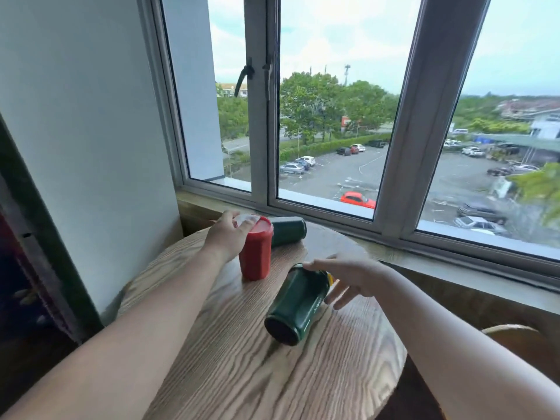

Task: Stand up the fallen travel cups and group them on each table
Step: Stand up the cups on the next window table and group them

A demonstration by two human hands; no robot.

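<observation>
The tilted green cup (pixel 298 304) rests on the surface (pixel 242 368), your right grip (pixel 348 275) loosely open at its lid; your left grip (pixel 228 234) clasps the upright red cup (pixel 255 253).

On the table (pixel 242 374), one cup (pixel 255 253) stands between two fallen cups (pixel 298 304).

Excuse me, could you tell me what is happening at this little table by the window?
A person is tidying travel cups on a round wooden table. Their left hand grips the red cup near its lid; that cup stands upright. Their right hand is at the lid end of a dark green cup, which is tilted with its base towards the camera, not yet upright. A second dark green cup lies on its side behind the red one, untouched.
</observation>
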